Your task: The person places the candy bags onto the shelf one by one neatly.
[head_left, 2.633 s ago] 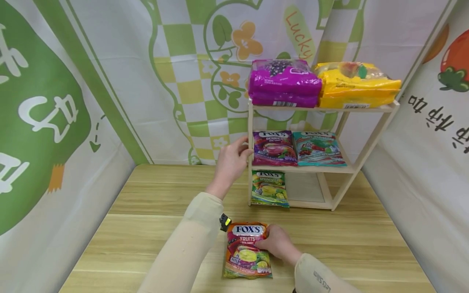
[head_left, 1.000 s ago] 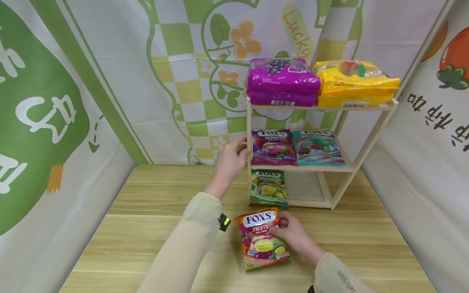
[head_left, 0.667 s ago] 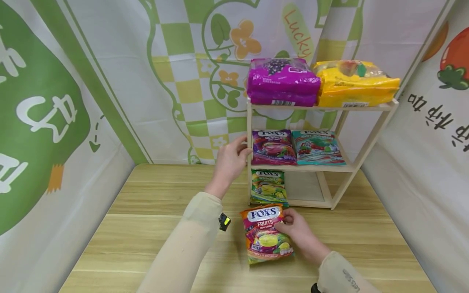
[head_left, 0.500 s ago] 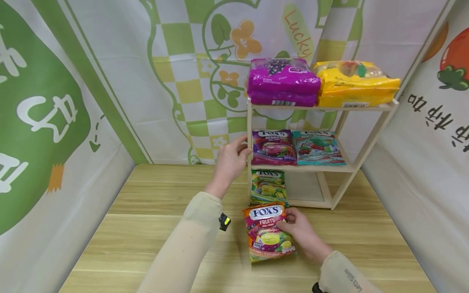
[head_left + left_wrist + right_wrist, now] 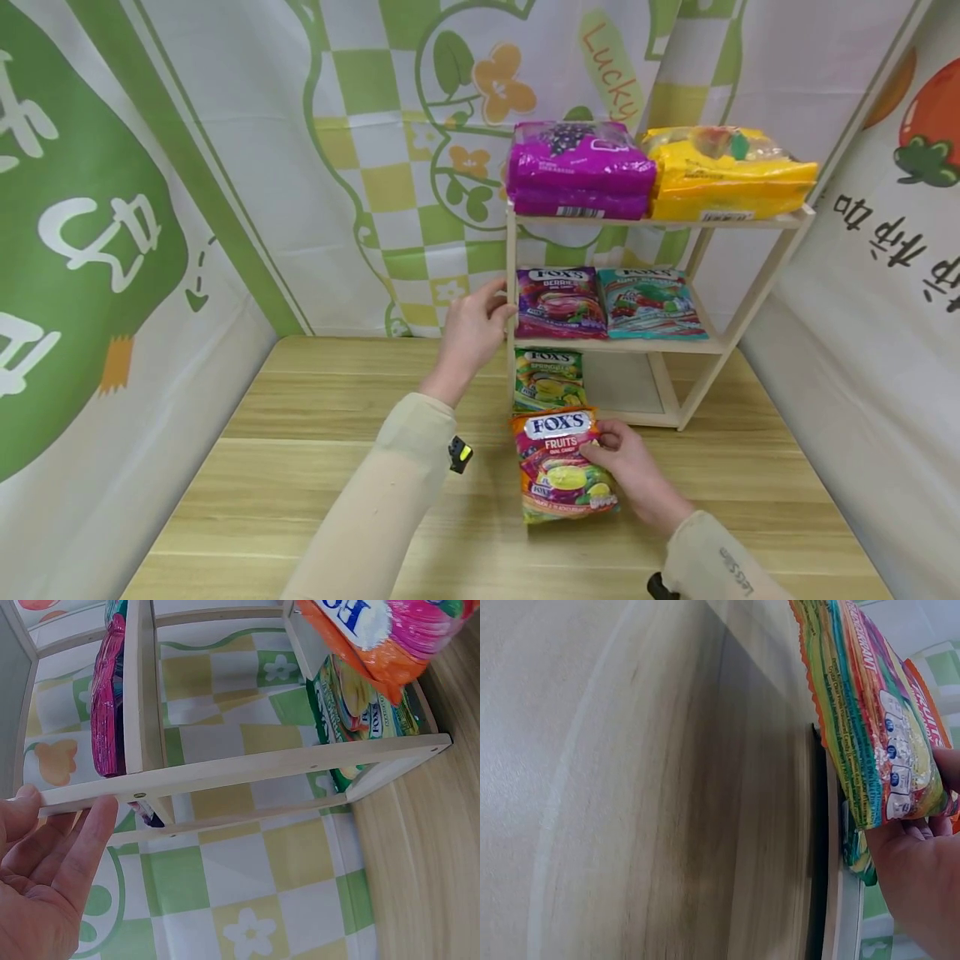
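My right hand (image 5: 628, 467) pinches the right edge of an orange and red candy bag (image 5: 564, 475) marked Fox's Fruits. The bag is raised off the table in the right wrist view, tilted, its top overlapping a green candy bag (image 5: 549, 379) on the rack's bottom shelf. My left hand (image 5: 474, 329) holds the left upright of a small wooden rack (image 5: 618, 343) at middle-shelf height; in the left wrist view thumb and fingers (image 5: 94, 836) lie on either side of that bar. A purple Berries bag (image 5: 561, 304) and a teal candy bag (image 5: 652, 304) sit side by side on the middle shelf.
A large purple bag (image 5: 581, 171) and a yellow bag (image 5: 731, 175) lie on the rack's top. The bottom shelf (image 5: 626, 383) shows bare board right of the green bag. Printed curtains (image 5: 240, 167) enclose the wooden table (image 5: 337, 467) on the back and sides.
My right hand has lifted the Fruits candy bag from the table and carried it right and toward the rack's bottom shelf. The left hand stays on the upright.
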`<action>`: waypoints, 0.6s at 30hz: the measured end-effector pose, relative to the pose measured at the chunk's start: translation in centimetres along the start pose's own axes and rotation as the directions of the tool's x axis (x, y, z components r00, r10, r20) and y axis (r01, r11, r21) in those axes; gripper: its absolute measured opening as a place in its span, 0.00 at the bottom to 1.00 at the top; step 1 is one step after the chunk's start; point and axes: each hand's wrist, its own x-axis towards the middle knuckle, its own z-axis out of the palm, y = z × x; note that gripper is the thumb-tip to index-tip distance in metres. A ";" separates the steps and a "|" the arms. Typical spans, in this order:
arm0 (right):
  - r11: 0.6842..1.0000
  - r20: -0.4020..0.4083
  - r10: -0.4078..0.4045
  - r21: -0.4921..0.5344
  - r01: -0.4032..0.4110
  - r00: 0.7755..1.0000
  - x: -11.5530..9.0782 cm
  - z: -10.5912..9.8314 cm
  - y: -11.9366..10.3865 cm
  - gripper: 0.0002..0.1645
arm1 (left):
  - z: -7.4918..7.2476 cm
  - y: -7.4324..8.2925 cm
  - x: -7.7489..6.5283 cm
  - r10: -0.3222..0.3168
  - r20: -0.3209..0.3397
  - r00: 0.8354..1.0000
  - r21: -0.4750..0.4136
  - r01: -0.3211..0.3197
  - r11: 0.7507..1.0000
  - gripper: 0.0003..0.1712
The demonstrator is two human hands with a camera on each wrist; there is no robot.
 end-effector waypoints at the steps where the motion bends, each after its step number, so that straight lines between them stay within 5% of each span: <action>1: 1.000 -0.003 0.001 0.010 -0.001 1.000 0.1 -0.1 0.0 0.32 | 0.0 0.0 0.0 0.001 0.000 1.000 -0.001 -0.001 1.000 0.28; 18: 0.998 -0.065 -0.011 0.055 0.015 0.998 0.6 -2.2 0.0 0.35 | 0.2 -0.1 0.0 0.005 -0.008 1.000 -0.012 -0.005 1.000 0.27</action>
